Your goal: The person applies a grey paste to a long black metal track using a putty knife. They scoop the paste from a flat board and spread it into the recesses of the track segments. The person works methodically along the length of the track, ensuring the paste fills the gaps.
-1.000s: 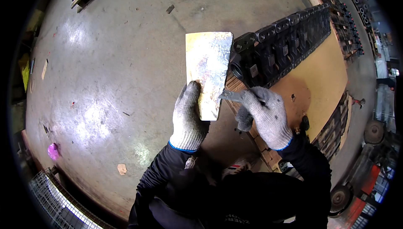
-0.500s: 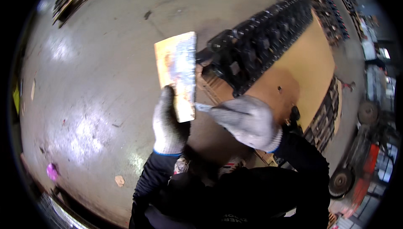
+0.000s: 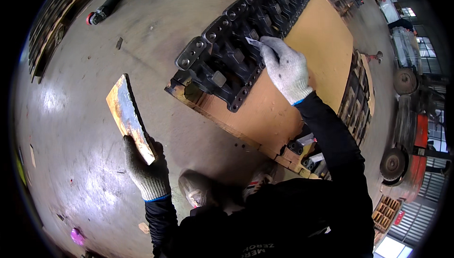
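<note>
My gloved left hand [image 3: 149, 170] grips the lower end of a flat, rectangular board [image 3: 128, 113], its face smeared with grey paste and its edge rough. The board is held tilted over the floor, apart from the work. My right hand [image 3: 287, 68], also gloved, pinches a small putty knife with a thin, pale blade [image 3: 253, 42]; its handle is hidden by the fingers. That blade is over a long black steel track chain [image 3: 218, 79], near one of its inner blocks. Whether blade and metal touch, I cannot tell. The chain lies on a tan sheet [image 3: 326, 45] on a wooden pallet [image 3: 208, 113].
A black corded power tool [image 3: 113, 1] with a red-rimmed end lies on the floor at the far left. Stacked dark parts [image 3: 52, 35] stand beyond it. A red forklift [image 3: 418, 132] is at the right. My shoes [image 3: 196, 189] are near the pallet's front edge.
My left hand has moved left and down with the board. My right hand has left the board's edge and moved forward over the track chain, with the putty knife. The view has shifted.
</note>
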`<state>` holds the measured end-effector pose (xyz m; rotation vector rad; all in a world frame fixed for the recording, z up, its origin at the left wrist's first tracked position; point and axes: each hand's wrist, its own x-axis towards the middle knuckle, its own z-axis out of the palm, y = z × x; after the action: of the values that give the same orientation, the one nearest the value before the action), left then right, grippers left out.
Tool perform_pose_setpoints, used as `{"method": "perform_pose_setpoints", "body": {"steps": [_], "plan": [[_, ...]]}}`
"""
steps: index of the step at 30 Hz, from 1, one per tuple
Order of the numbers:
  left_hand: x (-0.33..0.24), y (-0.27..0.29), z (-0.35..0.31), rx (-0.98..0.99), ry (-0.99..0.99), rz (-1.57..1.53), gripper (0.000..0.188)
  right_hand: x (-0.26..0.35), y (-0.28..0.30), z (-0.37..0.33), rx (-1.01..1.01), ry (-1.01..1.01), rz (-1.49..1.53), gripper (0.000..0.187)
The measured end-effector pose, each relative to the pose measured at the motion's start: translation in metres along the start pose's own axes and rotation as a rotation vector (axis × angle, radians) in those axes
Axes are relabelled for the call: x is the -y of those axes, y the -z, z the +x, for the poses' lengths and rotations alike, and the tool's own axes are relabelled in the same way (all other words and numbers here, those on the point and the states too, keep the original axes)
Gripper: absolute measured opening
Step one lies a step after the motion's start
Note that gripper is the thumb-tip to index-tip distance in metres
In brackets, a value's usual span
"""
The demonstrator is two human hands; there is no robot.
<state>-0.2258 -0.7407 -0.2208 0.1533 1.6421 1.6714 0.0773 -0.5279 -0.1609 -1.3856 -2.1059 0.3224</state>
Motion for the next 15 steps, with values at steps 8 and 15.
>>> {"method": "perform_pose_setpoints", "body": {"steps": [8,15], "plan": [[-0.014,-0.023,-0.013,-0.048,-0.006,-0.054,0.031,-0.024,-0.025,0.013,-0.118,0.073,0.054,0.018],[-0.001,-0.008,-0.006,0.043,0.021,-0.025,0.033,-0.023,-0.035,0.023,-0.035,0.136,-0.172,0.020]]}}
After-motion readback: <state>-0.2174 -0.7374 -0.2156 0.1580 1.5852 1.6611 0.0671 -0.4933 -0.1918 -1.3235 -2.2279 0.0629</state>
